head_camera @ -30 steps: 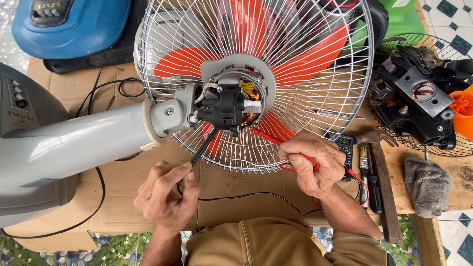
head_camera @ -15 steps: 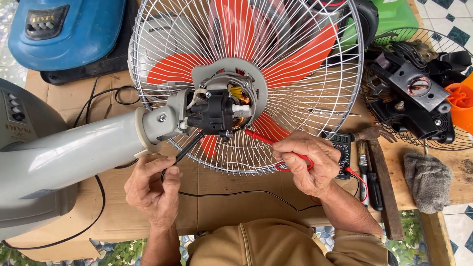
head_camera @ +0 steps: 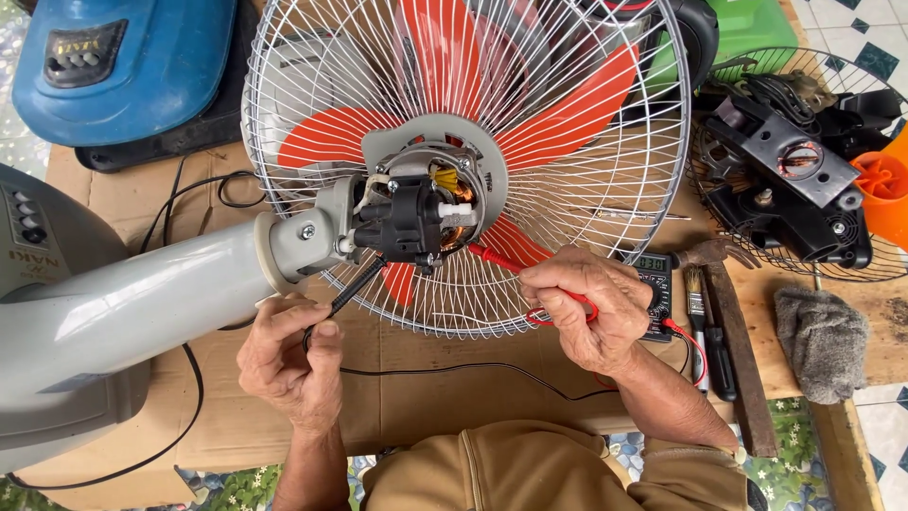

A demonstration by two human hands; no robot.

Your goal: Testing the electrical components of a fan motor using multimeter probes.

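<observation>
Fan motor [head_camera: 416, 213] exposed behind wire grille [head_camera: 605, 161], left hand [head_camera: 288, 364] fingers pinching black probe [head_camera: 352, 287] below motor, right hand [head_camera: 591, 308] fingers gripping red probe [head_camera: 501, 260] right of motor

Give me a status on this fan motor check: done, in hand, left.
Done: the rear cover is off, so the motor and its copper windings sit exposed behind the wire guard. In hand: the left hand holds the black probe and the right hand the red probe, both tips at the motor; the multimeter lies beside. Left: the motor is still uncovered.
</observation>
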